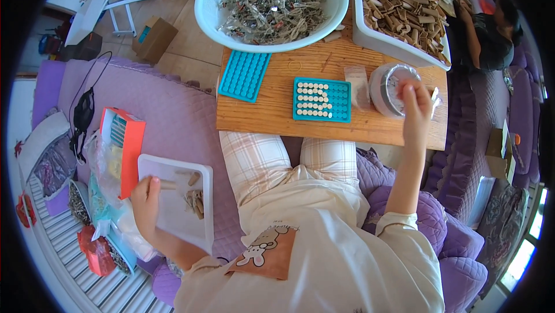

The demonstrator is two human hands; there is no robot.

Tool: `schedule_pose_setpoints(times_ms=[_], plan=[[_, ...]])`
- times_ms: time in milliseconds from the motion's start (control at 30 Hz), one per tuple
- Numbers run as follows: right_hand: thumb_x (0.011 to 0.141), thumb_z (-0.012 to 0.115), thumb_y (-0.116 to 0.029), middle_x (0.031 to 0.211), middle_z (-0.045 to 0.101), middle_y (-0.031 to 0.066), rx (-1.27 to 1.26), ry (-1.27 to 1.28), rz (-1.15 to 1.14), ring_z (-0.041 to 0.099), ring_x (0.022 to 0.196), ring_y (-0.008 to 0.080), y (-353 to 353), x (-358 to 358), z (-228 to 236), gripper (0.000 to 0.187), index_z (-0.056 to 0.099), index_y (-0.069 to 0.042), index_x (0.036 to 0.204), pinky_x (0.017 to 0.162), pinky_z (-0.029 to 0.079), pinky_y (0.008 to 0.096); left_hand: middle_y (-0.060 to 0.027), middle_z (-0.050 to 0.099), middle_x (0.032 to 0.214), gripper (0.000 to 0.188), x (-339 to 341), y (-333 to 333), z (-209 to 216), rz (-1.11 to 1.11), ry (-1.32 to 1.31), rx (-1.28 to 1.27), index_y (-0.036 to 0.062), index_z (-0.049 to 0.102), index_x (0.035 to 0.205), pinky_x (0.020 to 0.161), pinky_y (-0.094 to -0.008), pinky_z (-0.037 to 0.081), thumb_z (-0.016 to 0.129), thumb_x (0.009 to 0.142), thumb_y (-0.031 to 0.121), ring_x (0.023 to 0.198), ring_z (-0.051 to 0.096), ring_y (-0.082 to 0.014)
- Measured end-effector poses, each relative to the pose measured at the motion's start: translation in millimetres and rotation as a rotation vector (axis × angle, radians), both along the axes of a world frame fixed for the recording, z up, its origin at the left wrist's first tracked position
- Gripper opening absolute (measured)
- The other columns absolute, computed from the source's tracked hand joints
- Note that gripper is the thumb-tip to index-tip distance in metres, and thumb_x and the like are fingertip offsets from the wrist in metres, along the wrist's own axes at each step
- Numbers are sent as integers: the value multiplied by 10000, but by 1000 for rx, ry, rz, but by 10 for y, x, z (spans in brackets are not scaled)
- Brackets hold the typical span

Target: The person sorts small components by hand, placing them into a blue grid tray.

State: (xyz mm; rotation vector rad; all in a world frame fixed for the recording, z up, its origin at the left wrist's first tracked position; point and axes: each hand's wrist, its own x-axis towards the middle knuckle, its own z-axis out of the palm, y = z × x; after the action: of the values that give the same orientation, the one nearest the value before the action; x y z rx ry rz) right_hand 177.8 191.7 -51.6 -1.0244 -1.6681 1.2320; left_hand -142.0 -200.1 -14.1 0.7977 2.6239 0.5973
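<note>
My left hand [145, 202] is closed over a white tray [209, 209] on the sofa. Between its thumb and fingers is a short brown tube [167, 185]. Several similar brown pieces [195, 202] lie in that tray. Above the right end of the wooden table, my right hand [415, 105] is pinched at the near rim of a round clear tub [378, 90]. Whatever its fingertips hold is too small to make out. Left of the tub lie a small clear bag [359, 86] and a teal grid tray [340, 115] partly filled with round white pieces [312, 99].
Another teal tray [245, 76] lies on the table [260, 117]. At the back stand a pale-blue basin [208, 18] of tangled wire-like parts and a white bin [399, 52] heaped with brown pieces. An orange box [132, 154] is on the sofa. Another person [491, 35] sits far right.
</note>
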Motion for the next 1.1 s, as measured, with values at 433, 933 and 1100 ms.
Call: schedule_pose_setpoints(times_ms=[433, 933, 1100], plan=[[759, 511, -149, 764, 591, 121, 708, -601, -181, 570, 705, 282, 1907, -770, -173, 139, 578, -64, 846, 614, 443, 363, -144, 609, 787, 368, -275, -702, -1318, 125, -384, -893, 51, 629, 792, 696, -369, 434, 499, 693, 381, 779, 579, -292], [746, 421, -71, 820, 549, 157, 874, -946, -153, 549, 798, 328, 1997, -1067, -93, 287, 492, -117, 1021, 671, 459, 412, -134, 577, 728, 127, -185, 2744, -226, -573, -132, 432, 32, 535, 835, 622, -315, 436, 507, 781, 142, 683, 573, -244], [734, 490, -101, 789, 527, 139, 783, -615, -142, 550, 747, 290, 1825, -825, -26, 228, 520, -88, 960, 627, 439, 373, -122, 592, 808, 135, -123, 3716, -654, -618, 161, 367, 91, 574, 858, 627, -361, 448, 477, 763, 80, 745, 573, -273]])
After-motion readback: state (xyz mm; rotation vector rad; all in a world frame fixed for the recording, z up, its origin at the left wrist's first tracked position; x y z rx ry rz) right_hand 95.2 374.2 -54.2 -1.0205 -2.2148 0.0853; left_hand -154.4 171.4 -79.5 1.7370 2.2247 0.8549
